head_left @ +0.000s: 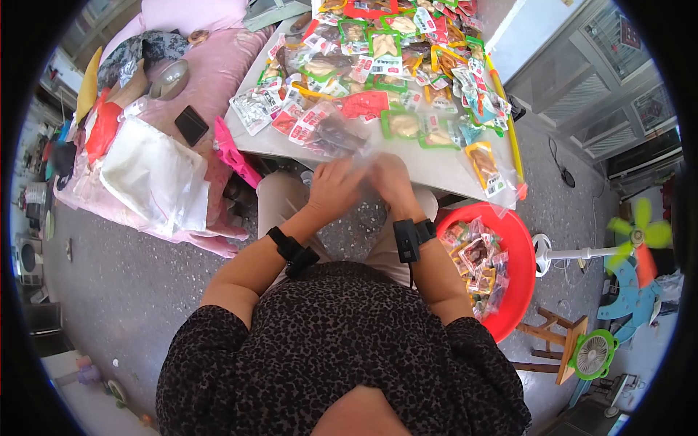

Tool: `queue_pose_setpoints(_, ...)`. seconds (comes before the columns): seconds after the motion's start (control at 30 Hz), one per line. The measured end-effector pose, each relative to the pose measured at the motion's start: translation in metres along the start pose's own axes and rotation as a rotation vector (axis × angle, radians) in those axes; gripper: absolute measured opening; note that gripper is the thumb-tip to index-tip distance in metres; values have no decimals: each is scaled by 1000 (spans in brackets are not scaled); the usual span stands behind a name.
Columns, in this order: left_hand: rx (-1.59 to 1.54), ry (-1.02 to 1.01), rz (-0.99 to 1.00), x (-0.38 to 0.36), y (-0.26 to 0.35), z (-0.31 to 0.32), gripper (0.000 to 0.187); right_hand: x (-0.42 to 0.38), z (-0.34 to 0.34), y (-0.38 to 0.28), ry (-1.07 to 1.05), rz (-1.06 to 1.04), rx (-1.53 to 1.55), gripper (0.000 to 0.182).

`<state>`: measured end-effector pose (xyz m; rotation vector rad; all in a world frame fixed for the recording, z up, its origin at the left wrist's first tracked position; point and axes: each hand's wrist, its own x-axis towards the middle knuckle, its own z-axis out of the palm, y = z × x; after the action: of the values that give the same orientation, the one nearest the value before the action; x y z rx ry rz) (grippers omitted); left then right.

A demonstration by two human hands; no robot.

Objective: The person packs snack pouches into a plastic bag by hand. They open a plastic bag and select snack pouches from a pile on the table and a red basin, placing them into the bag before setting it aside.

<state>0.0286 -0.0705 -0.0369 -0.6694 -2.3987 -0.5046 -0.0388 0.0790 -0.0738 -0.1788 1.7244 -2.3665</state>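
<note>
At the near edge of the table, my left hand (337, 186) is closed, fingers at the end of a clear plastic bag (347, 142). The bag lies on the tabletop with a red-and-white label and something dark inside. My right hand (392, 179) is close beside the left, its fingers curled together at the same end of the bag; motion blurs the fingertips. Beyond the bag spreads a pile of snack packets (385, 45), some green-edged with pale contents. A yellow packet (483, 164) lies to the right of my hands.
A red basin (518, 291) of small packets stands on the floor at my right, near a wooden stool (571, 349) and a fan with green blades (640, 234). Left is a pink-covered bed (211, 80) with a dark phone (191, 125) and white plastic sheets (154, 174).
</note>
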Motion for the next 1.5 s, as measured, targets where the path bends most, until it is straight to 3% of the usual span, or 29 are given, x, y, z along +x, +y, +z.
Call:
queue_pose_setpoints(0.07,21,31,13,-4,-5,5,45,0,-11,-12,50,160,1,11)
queue_pose_setpoints(0.17,53,11,6,-2,-11,6,38,12,-4,-7,459,-29,-120,21)
queue_pose_setpoints(0.27,42,13,19,0,-15,8,28,16,2,-41,288,0,-632,28)
queue_pose_setpoints(0.37,12,24,42,4,-17,7,20,54,-30,2,128,-282,-1021,25)
queue_pose_setpoints(0.47,15,42,70,6,-22,7,14,51,-20,-13,139,-391,-951,20)
queue_pose_setpoints(0.6,8,26,-5,18,-19,-12,10,49,-5,-40,128,-149,-518,13)
queue_pose_setpoints(0.7,-82,274,20,32,-28,-27,10,44,8,-72,74,-151,-362,11)
queue_pose_setpoints(0.87,-486,280,-294,67,-44,-50,8,45,28,-124,-43,-87,-161,7)
queue_pose_setpoints(1.0,-715,218,-619,103,-47,-71,10,43,40,-161,26,-86,-205,4)
queue_pose_setpoints(1.2,-746,196,-645,118,-50,-52,10,29,23,-178,91,-129,-258,6)
queue_pose_setpoints(1.3,-1059,260,-547,110,-29,-44,10,13,13,-175,134,-161,-301,7)
queue_pose_setpoints(1.33,-980,136,-604,108,-19,-52,24,11,8,-171,150,-174,-314,7)
queue_pose_setpoints(1.43,-887,13,-522,106,-11,-48,28,14,-6,-160,114,-102,-331,7)
queue_pose_setpoints(1.5,-774,50,-463,108,-16,-43,22,11,-3,-167,178,-146,-322,7)
